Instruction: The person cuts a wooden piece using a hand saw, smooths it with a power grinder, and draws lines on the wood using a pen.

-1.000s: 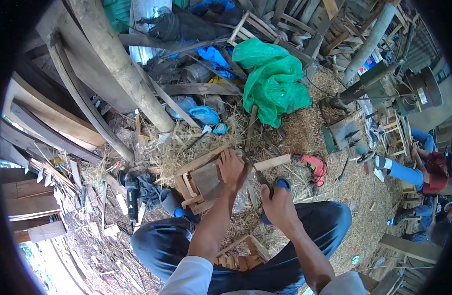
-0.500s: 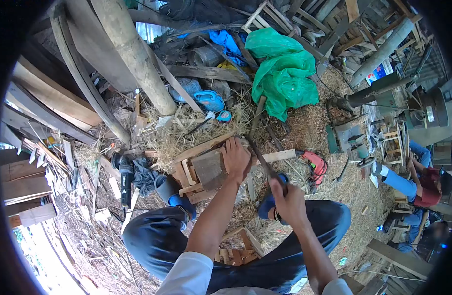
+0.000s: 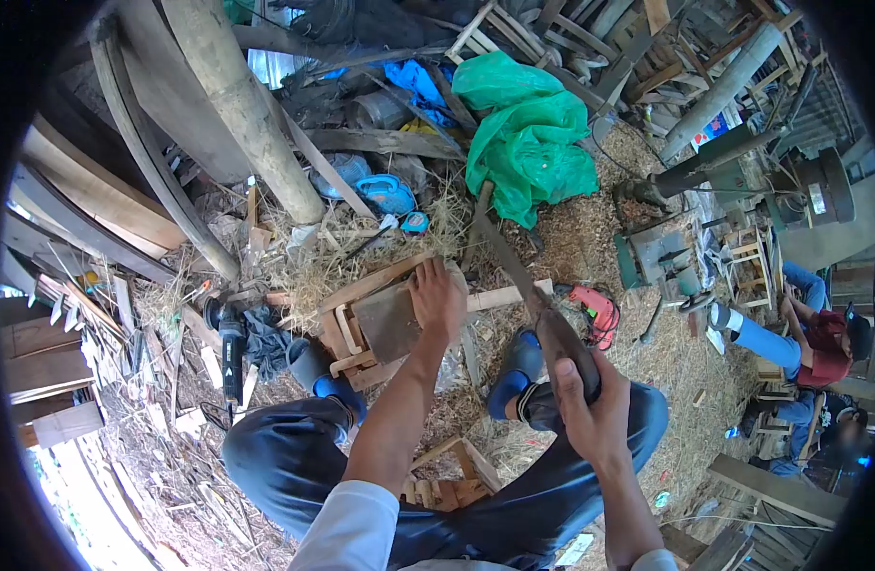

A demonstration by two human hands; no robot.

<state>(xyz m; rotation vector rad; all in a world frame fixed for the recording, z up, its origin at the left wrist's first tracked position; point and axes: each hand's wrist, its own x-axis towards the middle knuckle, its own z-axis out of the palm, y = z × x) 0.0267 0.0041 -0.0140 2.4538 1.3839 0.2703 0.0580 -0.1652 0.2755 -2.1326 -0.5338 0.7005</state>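
My right hand (image 3: 599, 409) is closed around the brown wooden handle of a machete (image 3: 509, 257). The blade points up and away, to the right of the wooden block and apart from it. My left hand (image 3: 437, 300) grips the far right part of a grey-brown wooden block (image 3: 385, 324), its fingers over the top. The block rests between my feet against a small wooden frame (image 3: 342, 333) and a longer wood piece (image 3: 376, 283). Part of the block is hidden beneath my left hand.
A red power tool (image 3: 595, 314) lies right of my foot, and an angle grinder (image 3: 231, 347) lies left. A green plastic sheet (image 3: 533, 133) is ahead. A small slatted wooden piece (image 3: 457, 476) sits between my legs. Another person (image 3: 818, 347) sits at the right.
My right hand has drawn back toward me and to the right, taking the machete off the block's edge. My left hand stays on the block. The whole view has shifted slightly.
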